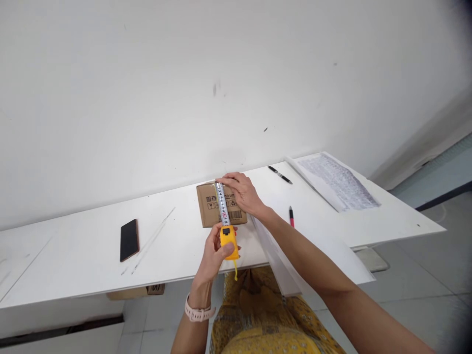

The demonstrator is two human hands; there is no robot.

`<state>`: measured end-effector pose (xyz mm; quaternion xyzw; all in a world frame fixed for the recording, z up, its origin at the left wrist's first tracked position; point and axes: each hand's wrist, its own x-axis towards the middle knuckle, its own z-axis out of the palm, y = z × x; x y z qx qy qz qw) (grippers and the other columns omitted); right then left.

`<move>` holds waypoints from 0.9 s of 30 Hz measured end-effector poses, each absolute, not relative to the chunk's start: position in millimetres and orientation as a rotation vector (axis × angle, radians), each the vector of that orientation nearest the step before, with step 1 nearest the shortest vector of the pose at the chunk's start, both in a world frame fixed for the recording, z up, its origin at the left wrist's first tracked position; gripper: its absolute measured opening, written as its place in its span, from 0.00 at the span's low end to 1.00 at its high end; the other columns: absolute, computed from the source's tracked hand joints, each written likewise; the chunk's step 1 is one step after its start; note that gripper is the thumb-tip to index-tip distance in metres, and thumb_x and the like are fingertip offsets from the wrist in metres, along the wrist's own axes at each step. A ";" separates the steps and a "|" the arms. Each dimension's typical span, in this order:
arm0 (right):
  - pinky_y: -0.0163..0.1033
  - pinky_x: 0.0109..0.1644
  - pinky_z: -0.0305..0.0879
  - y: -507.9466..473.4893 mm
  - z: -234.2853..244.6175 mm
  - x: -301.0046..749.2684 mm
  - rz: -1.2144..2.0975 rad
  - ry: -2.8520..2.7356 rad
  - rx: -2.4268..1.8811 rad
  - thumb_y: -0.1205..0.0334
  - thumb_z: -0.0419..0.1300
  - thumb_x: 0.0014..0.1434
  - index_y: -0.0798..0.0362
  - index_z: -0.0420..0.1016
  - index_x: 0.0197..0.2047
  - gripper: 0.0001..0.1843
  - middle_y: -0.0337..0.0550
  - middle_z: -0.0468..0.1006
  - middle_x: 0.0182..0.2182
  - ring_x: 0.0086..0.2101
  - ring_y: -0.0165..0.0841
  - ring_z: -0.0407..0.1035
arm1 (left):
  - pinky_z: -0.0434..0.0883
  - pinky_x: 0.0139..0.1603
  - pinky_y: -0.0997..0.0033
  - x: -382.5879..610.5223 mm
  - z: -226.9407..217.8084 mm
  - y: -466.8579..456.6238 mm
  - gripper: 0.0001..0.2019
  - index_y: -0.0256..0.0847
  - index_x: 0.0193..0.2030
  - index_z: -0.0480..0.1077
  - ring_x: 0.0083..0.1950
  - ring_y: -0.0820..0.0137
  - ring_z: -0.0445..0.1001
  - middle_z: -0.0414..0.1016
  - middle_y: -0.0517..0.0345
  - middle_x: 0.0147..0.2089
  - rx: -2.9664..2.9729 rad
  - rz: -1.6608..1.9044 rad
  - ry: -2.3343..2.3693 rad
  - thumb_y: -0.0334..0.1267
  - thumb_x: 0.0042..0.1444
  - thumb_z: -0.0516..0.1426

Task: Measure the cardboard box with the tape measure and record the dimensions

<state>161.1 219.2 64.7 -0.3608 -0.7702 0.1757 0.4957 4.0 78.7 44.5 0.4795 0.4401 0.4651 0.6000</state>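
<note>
A small brown cardboard box [204,216] with printed lettering and symbols lies on the white table. Across its top runs the silver blade of a yellow tape measure [225,237], pulled out from the near edge to the far edge. My left hand [214,253] is closed around the yellow case just in front of the box, thumb on top. At the box's far edge, the fingertips of my right hand [245,194] hold the end of the blade, while the palm covers the box's right side. A yellow strap hangs from the case.
A dark phone [129,240] lies to the left on the white table [84,246]. To the right are a black pen [280,174], a red and black pen [291,216] and printed sheets of paper [335,182]. The wall [165,98] rises behind the table.
</note>
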 end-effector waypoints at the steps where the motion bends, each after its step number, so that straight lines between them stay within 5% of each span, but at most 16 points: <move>1: 0.52 0.59 0.59 220.0 64.1 161.3 0.415 -1.880 -0.879 0.65 0.42 0.70 0.36 0.76 0.57 0.26 0.44 0.74 0.51 0.51 0.41 0.66 | 0.77 0.37 0.63 4.6 43.6 78.3 0.29 0.47 0.52 0.68 0.41 0.63 0.76 0.72 0.51 0.54 1.106 1.080 1.025 0.53 0.45 0.68; 18: 0.47 0.52 0.63 245.7 52.8 156.4 0.282 -1.843 -0.914 0.69 0.43 0.70 0.41 0.79 0.54 0.25 0.44 0.75 0.46 0.46 0.38 0.68 | 0.74 0.46 0.66 0.1 21.3 82.0 0.27 0.44 0.54 0.67 0.45 0.66 0.68 0.70 0.53 0.53 1.172 1.047 1.019 0.49 0.50 0.69; 27: 0.46 0.51 0.62 232.3 53.5 154.8 0.149 -1.807 -0.912 0.70 0.43 0.70 0.46 0.76 0.55 0.24 0.46 0.77 0.45 0.45 0.38 0.69 | 0.74 0.43 0.67 -1.3 23.3 68.5 0.31 0.44 0.56 0.65 0.43 0.65 0.73 0.70 0.49 0.55 1.171 1.035 1.034 0.52 0.49 0.68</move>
